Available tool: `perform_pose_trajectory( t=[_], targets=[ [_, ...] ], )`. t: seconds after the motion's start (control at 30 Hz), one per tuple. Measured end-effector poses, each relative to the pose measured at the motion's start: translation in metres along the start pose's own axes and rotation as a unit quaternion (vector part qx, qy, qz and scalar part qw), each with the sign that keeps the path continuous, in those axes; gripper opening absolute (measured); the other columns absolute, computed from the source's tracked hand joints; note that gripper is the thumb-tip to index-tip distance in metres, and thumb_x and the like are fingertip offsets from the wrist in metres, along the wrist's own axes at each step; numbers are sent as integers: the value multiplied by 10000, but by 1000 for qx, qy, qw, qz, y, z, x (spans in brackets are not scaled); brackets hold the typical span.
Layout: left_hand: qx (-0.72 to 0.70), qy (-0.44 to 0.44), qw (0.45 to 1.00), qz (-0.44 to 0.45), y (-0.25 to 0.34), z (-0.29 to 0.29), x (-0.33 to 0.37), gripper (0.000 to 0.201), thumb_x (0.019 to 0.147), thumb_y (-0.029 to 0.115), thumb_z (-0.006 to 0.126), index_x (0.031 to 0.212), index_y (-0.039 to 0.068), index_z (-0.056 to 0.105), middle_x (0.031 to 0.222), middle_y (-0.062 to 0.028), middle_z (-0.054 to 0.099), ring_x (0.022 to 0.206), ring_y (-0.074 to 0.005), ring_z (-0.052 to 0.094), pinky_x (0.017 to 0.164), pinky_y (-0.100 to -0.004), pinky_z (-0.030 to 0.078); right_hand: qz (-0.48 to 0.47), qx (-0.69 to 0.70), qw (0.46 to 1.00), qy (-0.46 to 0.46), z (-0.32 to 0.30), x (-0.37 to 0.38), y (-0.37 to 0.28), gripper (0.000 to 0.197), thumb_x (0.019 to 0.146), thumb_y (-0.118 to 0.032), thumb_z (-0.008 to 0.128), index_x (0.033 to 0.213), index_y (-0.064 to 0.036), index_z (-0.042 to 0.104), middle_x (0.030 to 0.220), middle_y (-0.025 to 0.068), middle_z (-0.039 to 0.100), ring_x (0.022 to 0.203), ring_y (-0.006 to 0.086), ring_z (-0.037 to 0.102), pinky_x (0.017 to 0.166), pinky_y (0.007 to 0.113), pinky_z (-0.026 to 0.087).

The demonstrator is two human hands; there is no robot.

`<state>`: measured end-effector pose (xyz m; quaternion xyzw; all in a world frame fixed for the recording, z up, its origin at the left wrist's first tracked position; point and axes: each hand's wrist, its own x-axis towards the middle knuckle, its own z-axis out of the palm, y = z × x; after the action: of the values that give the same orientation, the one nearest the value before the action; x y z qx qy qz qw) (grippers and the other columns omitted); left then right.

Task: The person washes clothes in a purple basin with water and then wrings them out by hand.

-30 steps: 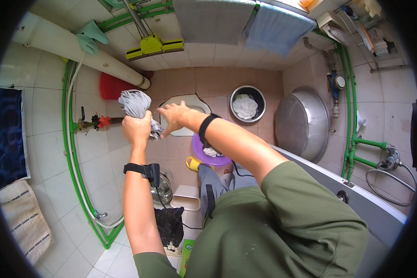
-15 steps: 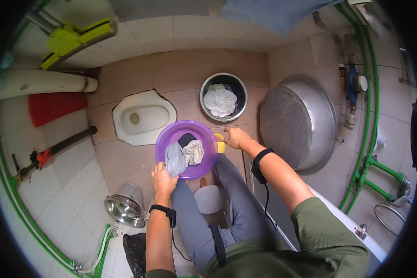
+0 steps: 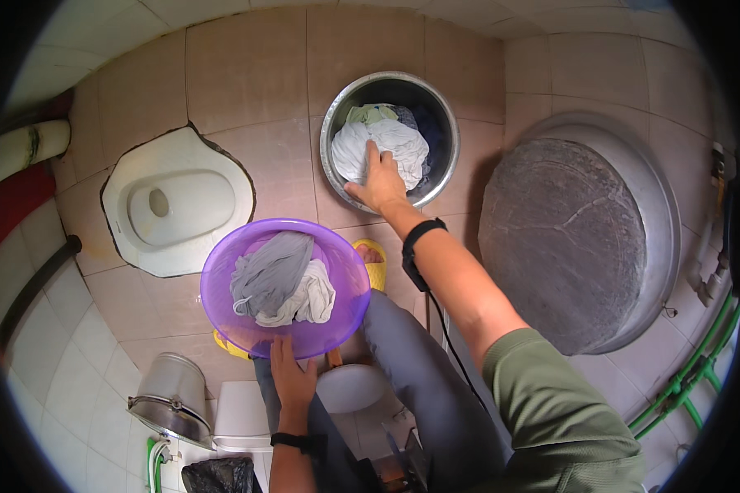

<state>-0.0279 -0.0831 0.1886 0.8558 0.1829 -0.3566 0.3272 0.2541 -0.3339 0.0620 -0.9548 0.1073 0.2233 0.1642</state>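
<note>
My right hand (image 3: 380,182) reaches over the near rim of a round metal basin (image 3: 450,103), thumb apart and fingers stretched over white cloth (image 3: 404,146). Whether the fingertips press into that cloth is hard to tell. Pale green cloth (image 3: 372,113) and dark cloth (image 3: 427,123) lie around it. Near the front rim of a purple plastic basin (image 3: 349,275), my left hand (image 3: 293,375) is open, its fingers straight against the basin's outer side. Inside this basin are a grey garment (image 3: 273,271) and a crumpled cream cloth (image 3: 311,296).
A squat toilet (image 3: 230,200) is set in the tiled floor at the left. On the right, a large metal tub (image 3: 662,214) leans against the wall. A metal bucket (image 3: 173,382) stands at lower left. Yellow slippers (image 3: 377,273) are on my feet beside the purple basin.
My left hand has let go of the grey garment, which now lies in the purple basin. My right hand has moved forward into the metal basin. The view has shifted closer.
</note>
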Motion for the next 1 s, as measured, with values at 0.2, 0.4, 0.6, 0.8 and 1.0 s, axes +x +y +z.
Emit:
perform_pose_trajectory(
  t=[0.2,0.4,0.6,0.8,1.0],
  targets=[
    [-89,-39,992,-78,5,-13,-4,439,780,122,679,1191,5,581,1129,-210,657,1076,-367,620,949,-432,475,43,99,994,3,-5,7,42,224,715,-164,664,896,-55,592,789,225,663,774,432,635,745,473,508],
    [-160,-20,984,-73,23,-48,-23,399,808,96,689,1187,25,586,1047,-174,682,986,-274,659,870,-371,504,54,508,858,-49,-94,-65,18,164,693,28,593,839,-45,578,684,-5,567,588,77,505,508,240,385],
    [2,-32,999,15,113,-137,-59,453,810,154,698,1234,49,580,1014,-168,699,958,-322,669,869,-403,507,19,512,857,-52,-249,-158,-45,129,715,13,618,837,-26,605,723,-9,580,668,82,545,596,252,449],
    [50,-40,997,41,161,-239,-104,697,807,154,695,1423,95,373,1199,-206,637,1127,-383,598,974,-454,462,-35,586,806,-78,-413,-266,-159,131,744,29,578,864,-2,620,756,-24,582,704,46,554,625,217,453],
    [-78,112,969,207,205,-336,-135,985,750,147,757,1526,97,153,1409,-270,446,1284,-409,465,1067,-440,393,-165,561,784,-208,-547,-339,-256,99,751,-3,590,848,-4,610,736,-22,571,650,47,510,595,214,414]
  ],
)
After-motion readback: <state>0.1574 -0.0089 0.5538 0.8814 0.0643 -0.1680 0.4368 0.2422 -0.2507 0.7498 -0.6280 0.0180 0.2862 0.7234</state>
